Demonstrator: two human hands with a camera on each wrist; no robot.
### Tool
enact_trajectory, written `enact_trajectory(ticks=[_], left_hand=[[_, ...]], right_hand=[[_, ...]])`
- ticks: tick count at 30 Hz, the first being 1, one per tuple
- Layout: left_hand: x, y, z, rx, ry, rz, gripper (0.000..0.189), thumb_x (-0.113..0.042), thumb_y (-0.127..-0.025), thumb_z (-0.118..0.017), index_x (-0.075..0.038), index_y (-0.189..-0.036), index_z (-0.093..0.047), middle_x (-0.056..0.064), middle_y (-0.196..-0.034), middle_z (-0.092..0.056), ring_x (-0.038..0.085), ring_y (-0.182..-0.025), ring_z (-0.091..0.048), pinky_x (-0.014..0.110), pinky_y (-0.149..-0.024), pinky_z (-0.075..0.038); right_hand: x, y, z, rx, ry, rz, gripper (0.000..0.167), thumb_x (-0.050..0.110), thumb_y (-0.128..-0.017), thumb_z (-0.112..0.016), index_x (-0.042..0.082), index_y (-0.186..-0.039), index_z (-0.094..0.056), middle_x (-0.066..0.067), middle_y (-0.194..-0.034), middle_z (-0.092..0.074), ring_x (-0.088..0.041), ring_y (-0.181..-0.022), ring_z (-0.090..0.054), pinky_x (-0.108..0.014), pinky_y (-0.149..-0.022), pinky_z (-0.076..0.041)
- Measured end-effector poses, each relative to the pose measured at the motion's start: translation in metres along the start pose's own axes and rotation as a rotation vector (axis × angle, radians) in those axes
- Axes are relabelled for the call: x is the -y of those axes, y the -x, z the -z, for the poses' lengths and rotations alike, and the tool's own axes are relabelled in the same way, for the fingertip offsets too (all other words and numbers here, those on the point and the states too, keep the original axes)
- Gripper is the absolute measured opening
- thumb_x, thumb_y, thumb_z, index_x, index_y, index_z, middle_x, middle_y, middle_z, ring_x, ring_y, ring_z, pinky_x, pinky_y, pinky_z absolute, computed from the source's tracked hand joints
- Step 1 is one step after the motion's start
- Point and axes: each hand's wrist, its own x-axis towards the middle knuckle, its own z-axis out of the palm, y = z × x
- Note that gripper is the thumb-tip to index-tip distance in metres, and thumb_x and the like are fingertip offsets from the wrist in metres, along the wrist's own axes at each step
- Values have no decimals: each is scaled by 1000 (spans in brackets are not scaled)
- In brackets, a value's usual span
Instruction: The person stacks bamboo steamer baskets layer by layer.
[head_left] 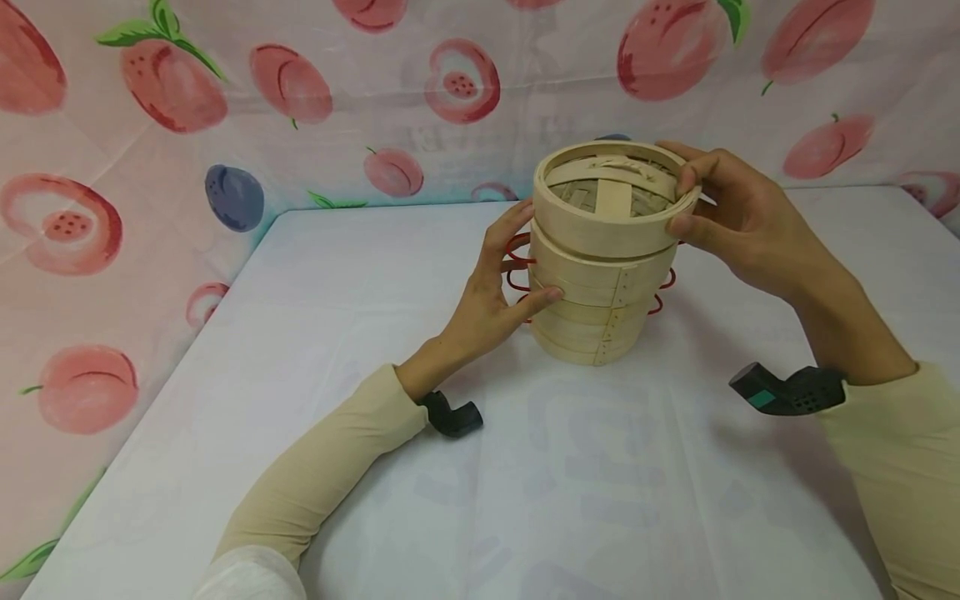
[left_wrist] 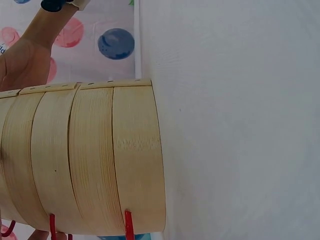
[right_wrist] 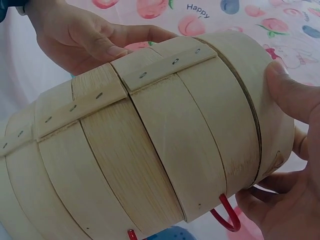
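Observation:
A stacked bamboo steamer [head_left: 577,321] stands on the white table, with two tiers visible and red loop handles on both sides. Its lid [head_left: 611,233] sits on top, with a woven centre and a strap handle. My left hand [head_left: 487,287] holds the stack's left side, thumb on the front and fingers reaching behind. At the upper right, my right hand [head_left: 750,217] grips the lid's rim. The right wrist view shows the right thumb [right_wrist: 287,92] against the lid [right_wrist: 275,145], and a thin dark seam below it. Stapled bamboo bands of the steamer [left_wrist: 90,160] fill the left wrist view.
The white table [head_left: 540,500] extends in front of the stack. Behind it hangs a pink fruit-print cloth [head_left: 525,100], close to the steamer's far side. Black devices are strapped to the left wrist [head_left: 453,417] and right wrist [head_left: 787,392].

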Motion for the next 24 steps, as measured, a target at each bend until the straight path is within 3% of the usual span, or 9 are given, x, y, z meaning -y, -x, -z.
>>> enact_trajectory(ticks=[9,15,18,20,24], left_hand=[[-1,1,0,4,-26,-5,92,1,-79,-76,-15,-147,-17,5,-154,-17,20,-126,-43,34,-90,-46],[-1,1,0,12,-23,-3,94,0,-80,-76,-19,-149,-15,4,-154,-17,20,-127,-43,34,-90,-46],[-1,1,0,12,-23,-3,94,-1,-80,-76,-20,-149,-15,4,-153,-18,20,-126,-43,35,-90,-46],[-1,1,0,11,-22,-1,94,0,-79,-76,-20,-149,-15,4,-154,-18,20,-126,-43,35,-90,-46],[-1,2,0,10,-23,3,96,0,-79,-76,-25,-149,-16,3,-154,-19,20,-125,-43,35,-90,-46]], right_hand=[[-4,-1,0,6,-16,16,21,-13,-86,-62,-8,-101,-48,-21,-147,-31,-31,-137,-25,-24,-97,-36],[-6,1,2,-2,11,21,16,-1,-93,-59,-7,-103,-48,-20,-148,-30,-30,-139,-24,-22,-82,-44],[-7,0,1,-17,36,25,29,15,-96,-60,-9,-103,-45,-20,-150,-29,-30,-138,-25,-22,-71,-45],[-9,0,0,-23,28,25,40,24,-94,-62,-10,-104,-43,-21,-150,-29,-30,-135,-29,-23,-70,-44],[-11,-1,-1,-29,-7,-1,38,23,-92,-65,-5,-105,-43,-19,-152,-25,-33,-133,-30,-23,-69,-46]])
